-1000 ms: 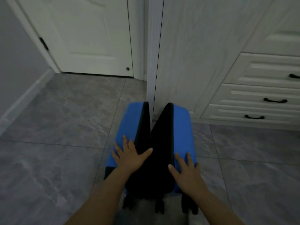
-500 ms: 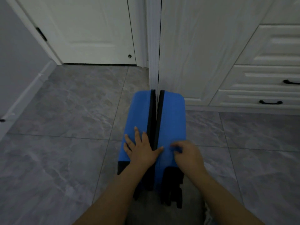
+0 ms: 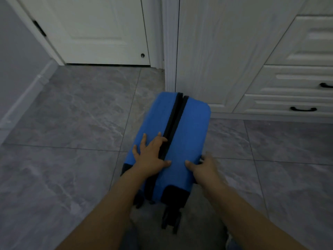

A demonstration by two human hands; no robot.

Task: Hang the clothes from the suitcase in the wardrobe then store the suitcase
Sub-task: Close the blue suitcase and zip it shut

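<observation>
The blue suitcase (image 3: 183, 134) lies on the grey floor (image 3: 72, 123), its far end touching the white wardrobe (image 3: 216, 51). The left hand (image 3: 151, 156) presses flat on it with fingers spread wide. The right hand (image 3: 203, 166) curls round its side edge.

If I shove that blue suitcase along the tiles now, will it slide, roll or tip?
The blue suitcase lies on its side, wheels at the near end apparently off the tiled floor, so it would probably slide, not roll. Lying low, it seems unlikely to tip. The left hand and right hand hold its halves together; its shell looks stiff.

Two bare forearms, no sleeves, watch or rings; left hand (image 3: 150, 156) and right hand (image 3: 202, 166) ungloved; dark trouser fabric below.
</observation>
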